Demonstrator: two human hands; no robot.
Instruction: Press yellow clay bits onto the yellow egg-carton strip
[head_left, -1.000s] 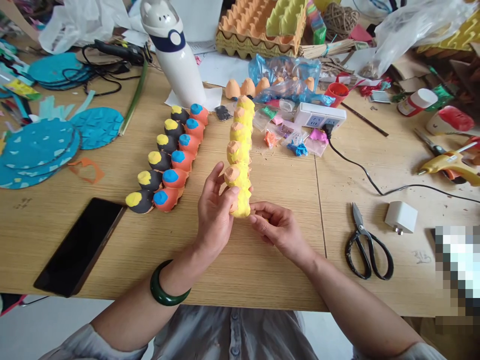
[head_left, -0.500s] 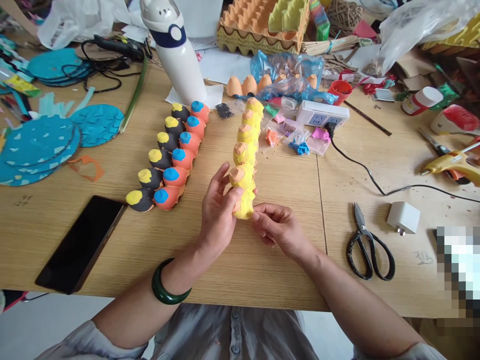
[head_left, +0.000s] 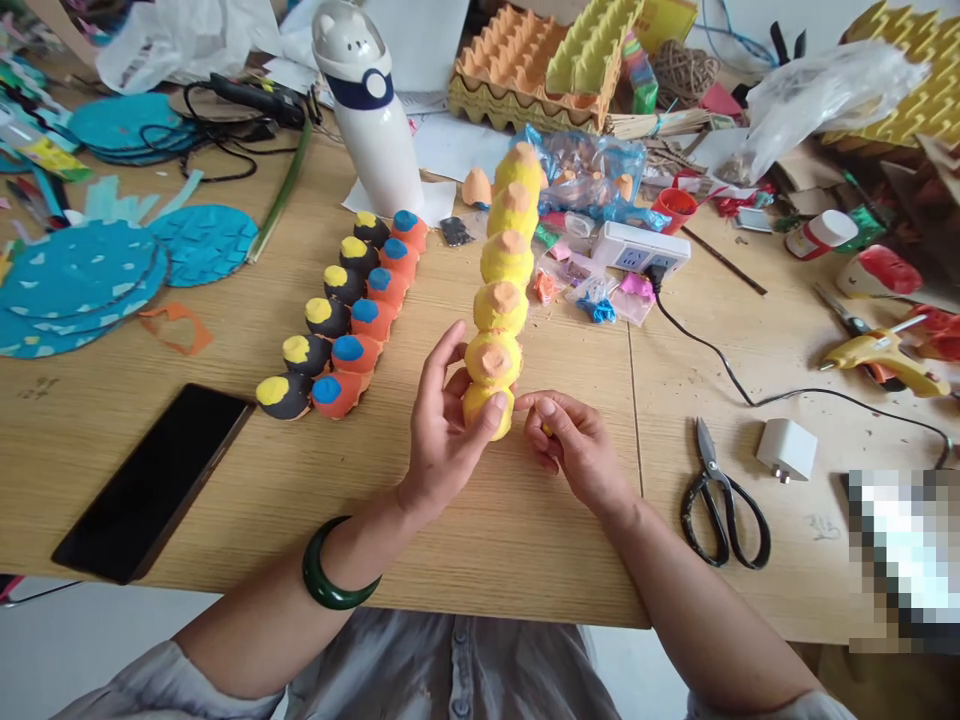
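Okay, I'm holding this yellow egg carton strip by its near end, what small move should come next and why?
Probably lower the strip flat onto the table. Only the left hand grips its near end, so the far end is raised unsupported over the clutter, while the right hand just pinches something small beside it.

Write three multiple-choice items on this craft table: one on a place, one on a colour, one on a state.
1. Where do the scissors lie?
A. right of the hands
B. on the phone
C. beside the bottle

2. What colour are the caps on the yellow egg-carton strip?
A. blue
B. orange
C. black

3. How is the yellow egg-carton strip held?
A. flat on the table, untouched
B. left hand grips its near end, far end raised
C. right hand alone holds it

Answers: 1 A, they rest on the table to the right. 2 B, each cone has an orange top. 3 B, the left fingers wrap its lowest cone.
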